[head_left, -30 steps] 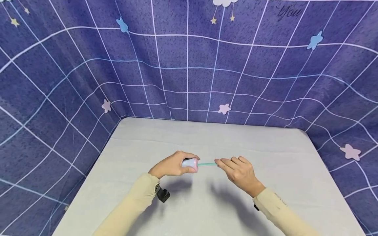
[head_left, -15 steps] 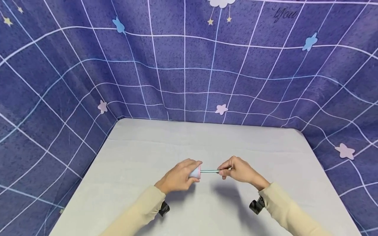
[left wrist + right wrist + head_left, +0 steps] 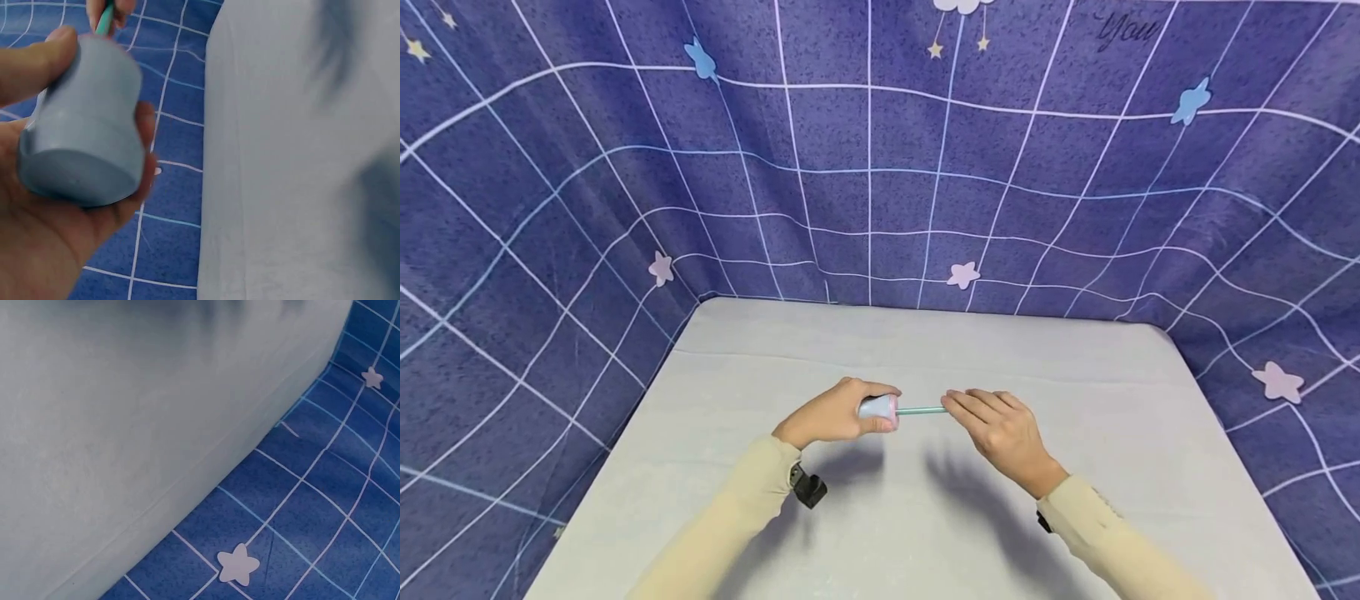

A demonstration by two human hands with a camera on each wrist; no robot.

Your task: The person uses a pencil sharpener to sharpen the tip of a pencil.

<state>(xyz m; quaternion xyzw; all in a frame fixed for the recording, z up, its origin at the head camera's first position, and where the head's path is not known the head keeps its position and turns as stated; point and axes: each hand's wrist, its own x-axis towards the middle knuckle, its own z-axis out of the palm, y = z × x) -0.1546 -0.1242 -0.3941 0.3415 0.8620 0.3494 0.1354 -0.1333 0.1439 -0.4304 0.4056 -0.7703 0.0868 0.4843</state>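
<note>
A waisted, blue-grey pencil sharpener (image 3: 876,407) with a pink end is held above the table by my left hand (image 3: 829,414). The thumb and fingers curl round its sides; its flat base faces the left wrist camera. From the pink end a green pencil (image 3: 922,410) sticks out to the right, its tip hidden inside. My right hand (image 3: 1002,435) pinches the pencil's far end, with the back of the hand up and the thumb out of sight underneath. In the left wrist view, a few right-hand fingers (image 3: 123,7) show around the pencil (image 3: 105,20). The right wrist view shows no hand.
A white-covered table (image 3: 805,350) lies below both hands, with their shadows on it. Purple-blue curtain (image 3: 880,200) with grid lines and stars closes off the back and sides. A small black camera (image 3: 808,487) is strapped at the left wrist.
Half a second ago the right hand pinched the pencil with its thumb in view; now it has rolled over, back up. Both hands sit slightly higher and farther left. The left hand keeps its grip.
</note>
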